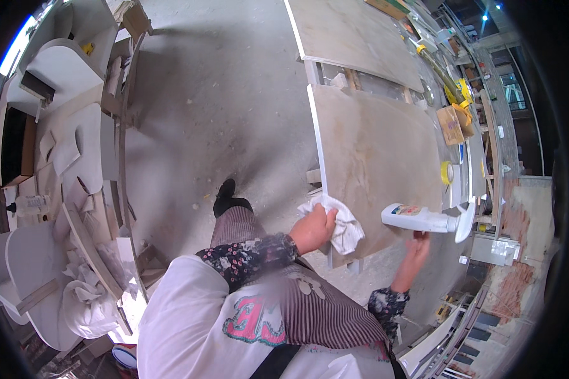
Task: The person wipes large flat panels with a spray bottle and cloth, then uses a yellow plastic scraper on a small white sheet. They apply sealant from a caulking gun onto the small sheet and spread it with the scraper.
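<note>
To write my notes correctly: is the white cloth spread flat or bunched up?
Bunched up: the white cloth shows uneven folds, gripped by the left hand.

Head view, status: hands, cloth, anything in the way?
Left hand gripping white cloth at left edge of slab. Right hand at white bottle, grip unclear. Possible obstacle: yellow tape roll by right edge.

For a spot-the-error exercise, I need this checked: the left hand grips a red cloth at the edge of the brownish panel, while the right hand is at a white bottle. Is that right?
Not quite: the cloth is white, not red. The head view shows the left hand gripping it at the brownish panel's edge, while the right hand is at a white bottle.
</note>
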Tool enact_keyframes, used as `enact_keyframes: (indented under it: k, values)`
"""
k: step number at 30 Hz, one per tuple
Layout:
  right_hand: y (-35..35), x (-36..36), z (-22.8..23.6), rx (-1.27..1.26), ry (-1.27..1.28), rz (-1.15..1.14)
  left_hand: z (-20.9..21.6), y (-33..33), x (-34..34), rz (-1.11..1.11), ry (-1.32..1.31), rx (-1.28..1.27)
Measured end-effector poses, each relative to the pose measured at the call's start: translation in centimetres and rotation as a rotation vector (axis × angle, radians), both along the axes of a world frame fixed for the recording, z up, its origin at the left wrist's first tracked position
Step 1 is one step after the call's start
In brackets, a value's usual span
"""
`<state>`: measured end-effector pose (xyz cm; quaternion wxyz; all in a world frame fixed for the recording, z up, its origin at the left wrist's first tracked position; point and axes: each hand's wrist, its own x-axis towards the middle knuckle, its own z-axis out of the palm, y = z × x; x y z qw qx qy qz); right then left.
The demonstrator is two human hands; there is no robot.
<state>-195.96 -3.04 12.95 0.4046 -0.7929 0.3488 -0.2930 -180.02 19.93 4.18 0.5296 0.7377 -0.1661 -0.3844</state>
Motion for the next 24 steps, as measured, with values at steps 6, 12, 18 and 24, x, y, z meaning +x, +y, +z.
enact_keyframes:
  k: [6, 12, 18, 24]
  values:
    - [-1.2, -0.8, -4.2, 0.194, 0.117, -0.102, -1.3, -1.6, 5.9, 0.198, 0.016, -0.167]
    - [-3.9, 2.5, -8.3, -0.058, 0.029, -0.160, -3.7, -4.6, 17.7, 0.422, 0.012, -0.184]
    - [-3.0, 3.6, -8.6, -0.110, -0.033, -0.232, -5.0, -6.3, 24.6, 0.495, 0.068, -0.504]
    - [-2.8, 3.7, -8.1, -0.167, 0.055, -0.165, -6.7, -6.1, 19.0, 0.501, 0.265, -0.793]
